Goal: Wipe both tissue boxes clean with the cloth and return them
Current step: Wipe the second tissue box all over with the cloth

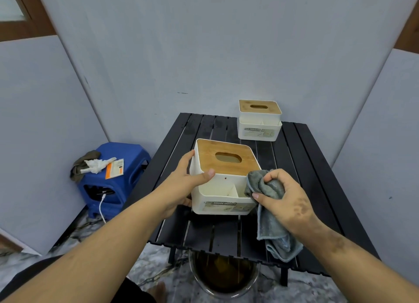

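A white tissue box with a wooden lid (223, 157) is lifted a little above the black slatted table (317, 178), tilted toward me. My left hand (188, 180) grips its left side, thumb across the front wall. My right hand (285, 198) holds a bunched grey cloth (263, 184) against the box's right front corner, by the open front compartment; the cloth's loose end hangs down. A second, matching tissue box (259, 121) stands at the table's far right edge near the wall.
A blue plastic stool (120, 184) left of the table carries a rag, crumpled paper and an orange card; a white cable hangs from it. A round bucket (224, 277) sits on the floor under the table's near edge. Grey wall panels close in behind.
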{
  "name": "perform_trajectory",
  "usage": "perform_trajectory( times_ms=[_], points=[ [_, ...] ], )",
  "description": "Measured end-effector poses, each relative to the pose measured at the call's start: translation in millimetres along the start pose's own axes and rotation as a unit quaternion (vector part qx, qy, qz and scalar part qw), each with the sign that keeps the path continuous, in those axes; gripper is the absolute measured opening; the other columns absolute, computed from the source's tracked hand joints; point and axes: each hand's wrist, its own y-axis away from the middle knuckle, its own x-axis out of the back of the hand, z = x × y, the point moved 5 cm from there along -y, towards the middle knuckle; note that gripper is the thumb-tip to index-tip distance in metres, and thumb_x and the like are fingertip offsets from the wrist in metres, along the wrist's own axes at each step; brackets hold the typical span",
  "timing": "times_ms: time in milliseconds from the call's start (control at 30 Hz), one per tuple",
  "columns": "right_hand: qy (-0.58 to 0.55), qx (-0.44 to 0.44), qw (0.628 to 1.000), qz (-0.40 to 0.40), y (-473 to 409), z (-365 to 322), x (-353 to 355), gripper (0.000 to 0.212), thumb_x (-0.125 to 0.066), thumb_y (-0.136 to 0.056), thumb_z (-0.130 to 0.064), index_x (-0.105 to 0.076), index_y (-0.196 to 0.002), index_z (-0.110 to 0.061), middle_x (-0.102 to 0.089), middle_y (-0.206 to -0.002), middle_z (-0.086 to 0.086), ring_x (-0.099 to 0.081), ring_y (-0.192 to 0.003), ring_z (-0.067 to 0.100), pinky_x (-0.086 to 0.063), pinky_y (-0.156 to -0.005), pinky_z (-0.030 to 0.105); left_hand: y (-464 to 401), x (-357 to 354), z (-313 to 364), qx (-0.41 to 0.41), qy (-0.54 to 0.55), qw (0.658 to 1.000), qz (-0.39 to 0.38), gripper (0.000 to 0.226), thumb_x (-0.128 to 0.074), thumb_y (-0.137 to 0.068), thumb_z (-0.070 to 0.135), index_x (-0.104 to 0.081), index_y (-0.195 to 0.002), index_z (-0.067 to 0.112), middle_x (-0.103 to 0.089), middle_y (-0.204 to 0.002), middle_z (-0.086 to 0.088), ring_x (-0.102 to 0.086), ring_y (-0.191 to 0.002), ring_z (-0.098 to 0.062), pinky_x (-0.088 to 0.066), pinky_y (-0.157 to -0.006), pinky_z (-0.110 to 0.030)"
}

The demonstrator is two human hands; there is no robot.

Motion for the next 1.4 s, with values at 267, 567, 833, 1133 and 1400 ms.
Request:
perform_trajectory(
  times_ms=[267,567,833,1133,1400],
  points=[
    [0.015,0.028,0.999,0.041,-8,-13,20,0.033,-0.08,-0.076,-0.006,-0.064,-0.092,-0.03,-0.065,-0.101,-0.008,-0.065,-0.092,0.01,-0.052,-0.074,0.017,-6,-3,-2,0.0,0.013,1.0,0.014,0.071,-0.07,-0.093,0.032,-0.029,-0.148,0.051,-0.066,-0.126,-0.001,-0.07,-0.106,-0.03,-0.061,-0.083,-0.05],
    [0.217,0.248,0.944,0.004,-1,-41,1,0.035,-0.071,-0.081,-0.009,-0.071,-0.111,-0.026,-0.059,-0.117,-0.011,-0.049,-0.099,0.01,-0.044,-0.091,0.026,-3,-33,1,-0.021,-0.042,0.998,-0.036,0.077,-0.074,-0.075,0.045,-0.039,-0.143,0.056,-0.06,-0.124,-0.008,-0.07,-0.099,-0.02,-0.052,-0.072,-0.027],
    [0.262,0.215,0.941,0.025,-30,-41,10,0.03,-0.065,-0.09,-0.018,-0.07,-0.118,-0.028,-0.061,-0.121,-0.005,-0.049,-0.1,0.022,-0.036,-0.087,0.025,-5,-41,7,-0.028,-0.048,0.998,-0.016,0.084,-0.074,-0.056,0.054,-0.045,-0.135,0.058,-0.054,-0.126,-0.013,-0.065,-0.106,-0.027,-0.049,-0.074,-0.03],
    [0.221,0.335,0.915,-0.032,-21,-67,-21,0.027,-0.061,-0.092,-0.021,-0.072,-0.115,-0.028,-0.064,-0.126,-0.007,-0.055,-0.094,0.02,-0.043,-0.088,0.029,-3,-44,6,-0.04,-0.061,0.997,-0.014,0.079,-0.071,-0.055,0.058,-0.047,-0.131,0.061,-0.051,-0.128,-0.015,-0.059,-0.11,-0.027,-0.048,-0.084,-0.035],
    [0.236,0.317,0.917,-0.051,-24,-83,-34,0.026,-0.062,-0.088,-0.015,-0.074,-0.111,-0.021,-0.067,-0.118,0.002,-0.06,-0.099,0.026,-0.047,-0.09,0.037,3,-46,10,-0.061,-0.091,0.994,-0.004,0.065,-0.069,-0.069,0.051,-0.047,-0.13,0.058,-0.048,-0.129,-0.009,-0.057,-0.116,-0.022,-0.047,-0.107,-0.042]
  ],
)
